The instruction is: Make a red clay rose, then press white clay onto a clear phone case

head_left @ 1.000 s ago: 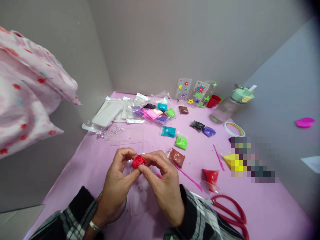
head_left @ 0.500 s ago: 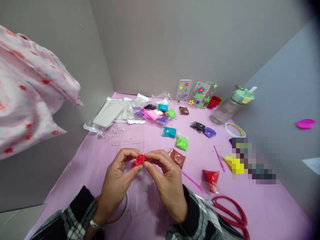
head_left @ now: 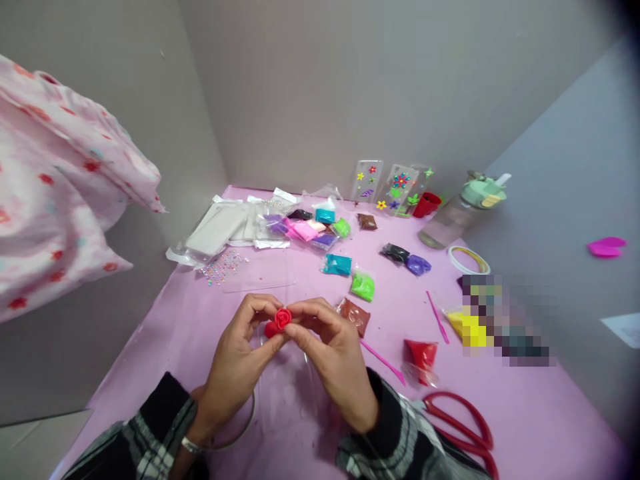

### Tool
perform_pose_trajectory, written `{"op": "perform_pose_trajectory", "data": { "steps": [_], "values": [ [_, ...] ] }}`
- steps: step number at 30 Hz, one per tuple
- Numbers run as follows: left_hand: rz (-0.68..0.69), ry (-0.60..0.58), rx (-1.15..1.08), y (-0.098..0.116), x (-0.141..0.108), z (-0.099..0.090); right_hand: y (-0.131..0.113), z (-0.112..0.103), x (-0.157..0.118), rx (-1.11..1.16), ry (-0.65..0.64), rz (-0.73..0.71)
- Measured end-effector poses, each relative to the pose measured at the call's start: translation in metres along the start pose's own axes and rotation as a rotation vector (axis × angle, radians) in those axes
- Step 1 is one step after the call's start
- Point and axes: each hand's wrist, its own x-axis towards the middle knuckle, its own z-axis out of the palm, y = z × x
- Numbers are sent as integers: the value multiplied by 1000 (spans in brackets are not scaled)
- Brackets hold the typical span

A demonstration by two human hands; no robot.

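Note:
Between the fingertips of both hands is a small red clay rose (head_left: 283,319), its spiral petals facing up toward me. My left hand (head_left: 241,347) pinches it from the left, thumb below and fingers curled above. From the other side my right hand (head_left: 333,357) closes thumb and index finger on its edge. A bit of red clay (head_left: 271,329) shows just left of the rose; whether it is joined to it I cannot tell. Under the hands lies a clear phone case (head_left: 287,400), partly covered by them.
Clay packets, such as brown (head_left: 355,316), green (head_left: 363,285) and red (head_left: 421,360), lie beyond and to the right. Red-handled scissors (head_left: 463,420) rest at front right, near a pink modelling tool (head_left: 384,363). A water bottle (head_left: 453,217) and decorated clear cases (head_left: 401,187) stand at the back.
The rose has turned slightly in my fingertips, its spiral now facing me more squarely. Both hands otherwise keep nearly the same place.

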Motion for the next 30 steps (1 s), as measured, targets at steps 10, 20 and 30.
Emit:
{"op": "perform_pose_trajectory", "data": {
  "steps": [10,20,30],
  "values": [
    [62,161,-6,3,6,-8,19,-15,10,-506,-30,-30],
    [108,249,-49,7,7,-8,34,9,4,-1144,-306,-128],
    [62,180,-59,7,5,-7,35,14,8,-1206,-324,-149]
  ]
}}
